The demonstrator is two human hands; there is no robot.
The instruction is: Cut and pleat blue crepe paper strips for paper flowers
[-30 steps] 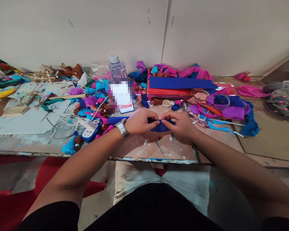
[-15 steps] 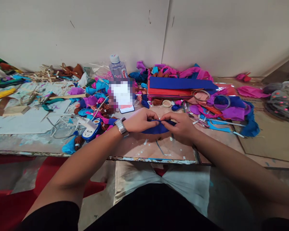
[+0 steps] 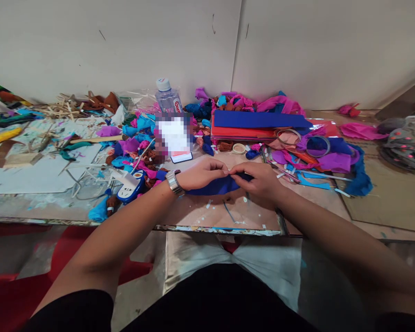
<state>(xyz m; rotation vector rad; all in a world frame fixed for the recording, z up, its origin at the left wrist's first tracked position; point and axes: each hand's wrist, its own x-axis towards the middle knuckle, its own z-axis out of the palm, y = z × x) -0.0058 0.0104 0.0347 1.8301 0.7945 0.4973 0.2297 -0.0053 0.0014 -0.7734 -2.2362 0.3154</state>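
Observation:
A dark blue strip of crepe paper (image 3: pixel 217 186) stretches beneath my fingers, just over the table's front part. My left hand (image 3: pixel 207 173), with a metal watch (image 3: pixel 174 182) on the wrist, is closed in a pinch at the strip's upper edge. Opposite it, my right hand (image 3: pixel 258 180) pinches the strip between thumb and forefinger. The fingertips of both hands nearly meet, and a tiny pale bit shows between them, too small to name. Part of the paper is hidden behind the right fingers.
Folded blue paper (image 3: pixel 263 120) lies on red sheets behind my hands. A bottle (image 3: pixel 168 99), a lit phone (image 3: pixel 174 136) and a power strip (image 3: pixel 131 186) stand to the left among crumpled paper pieces. Tape rolls (image 3: pixel 318 146) are at right, wood sticks (image 3: pixel 67 106) far left.
My left hand has shifted slightly, and more of the blue strip now shows below it, reaching further left. The right hand stays almost in place.

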